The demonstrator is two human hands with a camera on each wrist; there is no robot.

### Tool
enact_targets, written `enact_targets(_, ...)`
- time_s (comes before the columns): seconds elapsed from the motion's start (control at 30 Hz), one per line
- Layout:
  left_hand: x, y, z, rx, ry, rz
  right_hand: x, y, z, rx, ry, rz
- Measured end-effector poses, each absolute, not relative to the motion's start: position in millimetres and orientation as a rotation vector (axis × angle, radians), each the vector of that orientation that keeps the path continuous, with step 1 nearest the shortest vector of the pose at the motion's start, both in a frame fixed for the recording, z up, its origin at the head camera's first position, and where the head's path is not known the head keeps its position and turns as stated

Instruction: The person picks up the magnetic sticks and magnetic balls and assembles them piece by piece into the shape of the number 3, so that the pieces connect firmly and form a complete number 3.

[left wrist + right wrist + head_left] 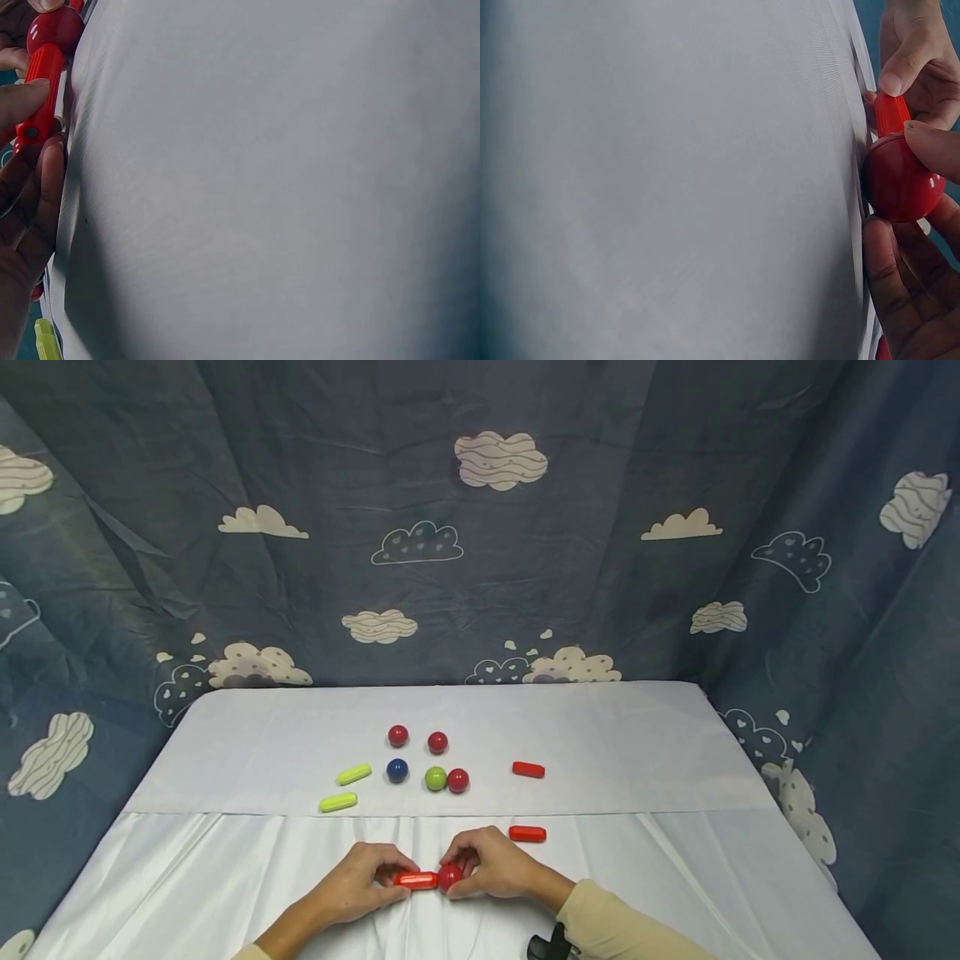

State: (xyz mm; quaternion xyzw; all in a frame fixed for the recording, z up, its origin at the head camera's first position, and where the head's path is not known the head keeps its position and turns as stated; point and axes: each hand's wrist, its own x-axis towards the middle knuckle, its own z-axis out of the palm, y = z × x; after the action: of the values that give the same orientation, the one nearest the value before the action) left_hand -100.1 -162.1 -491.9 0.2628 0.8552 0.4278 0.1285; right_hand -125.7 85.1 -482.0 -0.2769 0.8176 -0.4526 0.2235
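One red stick (417, 881), pinched by the fingers of the left hand (366, 882), touches a red ball (449, 878) gripped by the right hand (501, 865) over the white-covered desk (217, 868).

I have a white-clothed table (637, 735) on my head feed, a seam (225, 813) crossing from left edge to right. Nearest the far edge sit one red ball (398, 736) and a second red ball (437, 742); closer in, a blue ball (397, 770), a green ball (435, 778) and a third red ball (457, 780), these last two seemingly touching. From these toward the left edge lie two yellow-green rods (338, 802); toward the right edge, one red rod (528, 769) beyond the seam, another red rod (528, 834) before it.
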Motion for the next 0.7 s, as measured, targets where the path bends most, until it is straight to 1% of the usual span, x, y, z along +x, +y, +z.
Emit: enact_targets(0.7, -100.8, -164.0, -491.8, 0.766, 2.466, 1.252, -125.6, 85.2, -481.9, -0.766, 2.255, -1.245)
